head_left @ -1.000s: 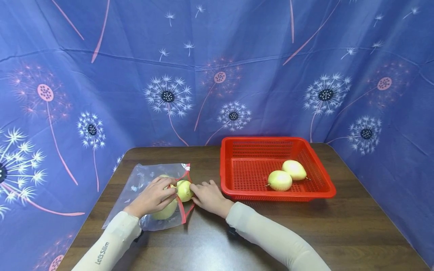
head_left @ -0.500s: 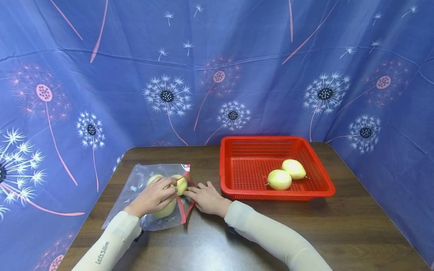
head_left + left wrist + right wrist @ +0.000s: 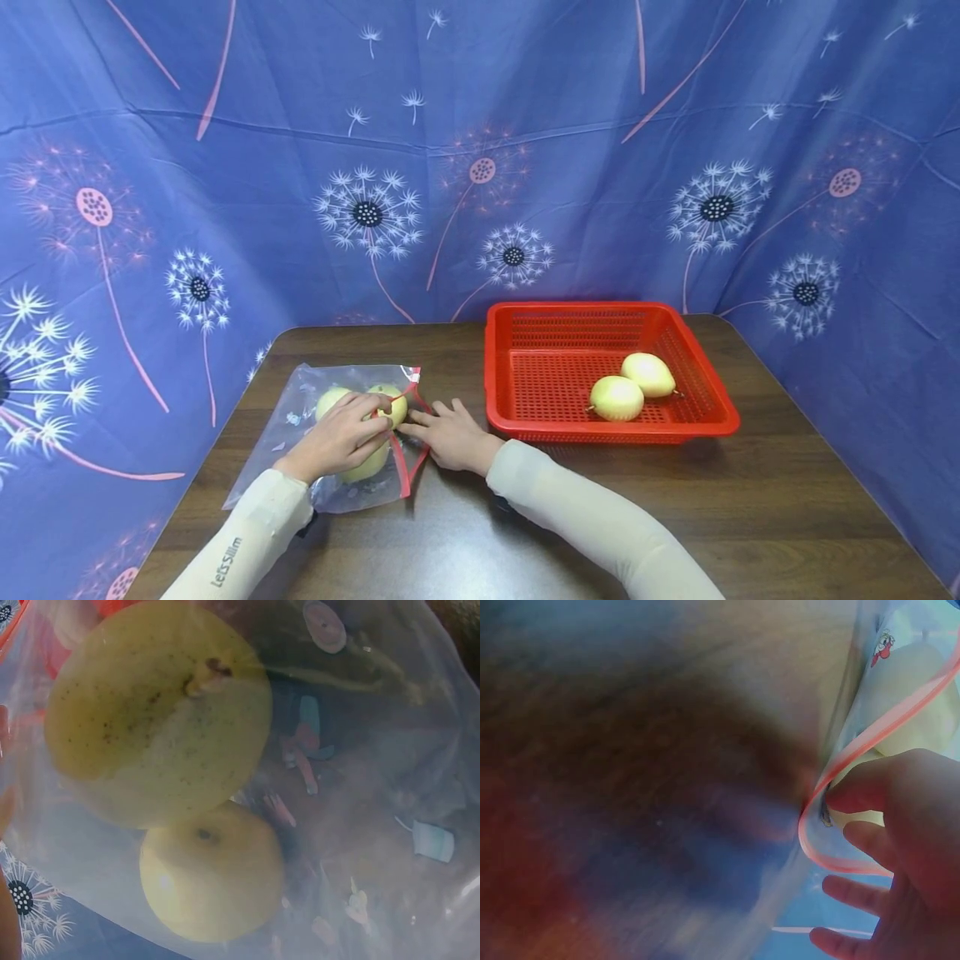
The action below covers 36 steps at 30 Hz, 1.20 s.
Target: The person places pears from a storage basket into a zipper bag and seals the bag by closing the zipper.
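Note:
A clear zip bag (image 3: 288,437) with a red-edged mouth lies on the table's left side. Inside it sit pale yellow pears: one at the mouth (image 3: 396,410), one nearer the front (image 3: 365,468), one further back (image 3: 332,400). With curled fingers, my left hand (image 3: 341,437) holds the bag's upper rim, partly covering the pears. My right hand (image 3: 450,437) is at the bag's mouth, fingers spread, its fingertips against the pear there. The right wrist view shows the thumb and forefinger (image 3: 859,787) inside the red rim. Through the plastic, the left wrist view shows a speckled pear (image 3: 157,712).
A red plastic basket (image 3: 498,367) stands at the back right of the wooden table (image 3: 675,500), holding two pears (image 3: 617,398) side by side. A blue dandelion-print cloth (image 3: 465,83) hangs behind and along both sides.
The pear at the mouth has moved left, deeper into the bag, with my right hand following it leftward. My left hand keeps its hold on the rim. The back pear shows more now.

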### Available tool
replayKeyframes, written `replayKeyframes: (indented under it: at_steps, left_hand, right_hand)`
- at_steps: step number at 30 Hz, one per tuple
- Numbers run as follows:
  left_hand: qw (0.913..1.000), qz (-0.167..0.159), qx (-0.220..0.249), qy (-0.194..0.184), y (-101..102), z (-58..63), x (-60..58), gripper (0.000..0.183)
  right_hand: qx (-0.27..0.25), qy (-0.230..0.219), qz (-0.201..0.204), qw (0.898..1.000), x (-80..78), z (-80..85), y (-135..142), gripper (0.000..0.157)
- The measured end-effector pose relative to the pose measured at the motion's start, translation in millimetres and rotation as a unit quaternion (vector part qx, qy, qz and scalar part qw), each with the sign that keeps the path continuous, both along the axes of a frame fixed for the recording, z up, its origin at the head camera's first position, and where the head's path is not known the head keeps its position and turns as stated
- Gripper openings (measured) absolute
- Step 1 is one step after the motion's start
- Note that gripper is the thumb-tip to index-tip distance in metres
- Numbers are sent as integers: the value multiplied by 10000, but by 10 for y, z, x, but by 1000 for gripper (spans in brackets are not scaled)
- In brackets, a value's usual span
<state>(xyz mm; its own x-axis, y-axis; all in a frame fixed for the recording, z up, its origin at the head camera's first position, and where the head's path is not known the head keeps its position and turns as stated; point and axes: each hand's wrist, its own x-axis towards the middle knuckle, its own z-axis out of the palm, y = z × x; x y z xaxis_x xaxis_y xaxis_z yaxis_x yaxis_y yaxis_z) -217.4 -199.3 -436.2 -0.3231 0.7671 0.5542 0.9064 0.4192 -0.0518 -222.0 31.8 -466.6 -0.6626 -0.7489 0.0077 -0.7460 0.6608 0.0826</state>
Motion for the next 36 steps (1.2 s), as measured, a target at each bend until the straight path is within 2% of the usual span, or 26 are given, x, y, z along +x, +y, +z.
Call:
replayKeyframes:
  at_steps: [10, 17, 22, 28, 36]
  left_hand:
    - [9999, -16, 97, 87, -29, -14, -7, 33]
    - [9998, -14, 153, 94, -43, -13, -10, 31]
    - [9998, 2, 194, 52, -59, -10, -12, 28]
    - [9999, 35, 120, 26, -71, 5, -5, 31]
    - [9999, -3, 115, 46, -71, 22, -15, 31]
  right_hand:
    - [38, 101, -91, 9999, -17, 10, 27, 63]
    - [4, 255, 29, 9997, 8, 31, 89, 59]
    - [-35, 361, 73, 9993, 59, 82, 142, 57]
    - [-8, 527, 334, 9981, 164, 182, 195, 62]
    - [5, 786, 606, 9951, 310, 359, 275, 61]
